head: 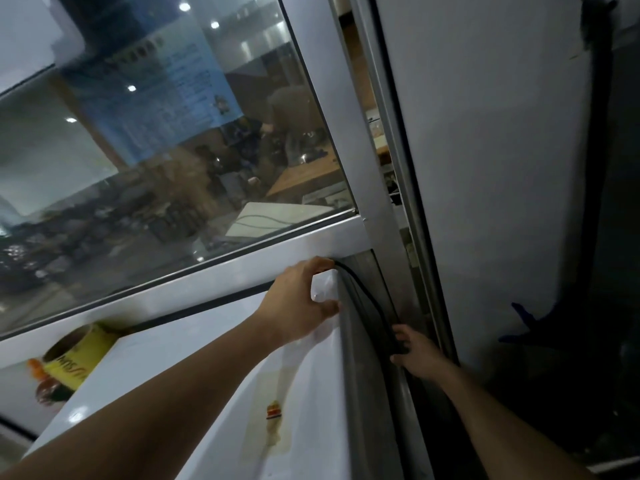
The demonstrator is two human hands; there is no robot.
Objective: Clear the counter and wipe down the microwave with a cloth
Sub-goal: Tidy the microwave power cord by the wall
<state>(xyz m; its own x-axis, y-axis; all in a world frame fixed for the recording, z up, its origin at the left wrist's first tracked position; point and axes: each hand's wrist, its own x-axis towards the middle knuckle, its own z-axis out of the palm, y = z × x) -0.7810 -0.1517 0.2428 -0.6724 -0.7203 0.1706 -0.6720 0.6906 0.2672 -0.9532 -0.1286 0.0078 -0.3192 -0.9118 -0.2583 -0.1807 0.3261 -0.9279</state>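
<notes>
Here the main risk, as I judge it, is the black cord [367,299]: it runs from the far corner of the white microwave [194,368] down the gap beside the metal frame [384,216], and a hard tug could snag it, strain the plug, or drag the microwave sideways on its ledge. The yellow cup [78,355] wedged at the left edge could tip if the box shifts. The brown stain [273,420] on the top is not yet wiped, and no cloth is in view. The left hand [301,299] reaches forward along the top to the far right corner, arm nearly straight, fingertips hooked over the back edge where the cord starts, thumb pressed on the side edge; it grips that corner, and whether it also pinches the cord I cannot tell. The right hand [414,355] sits lower in the gap, fingers curled round the cord. The window [166,140] rises just behind.
</notes>
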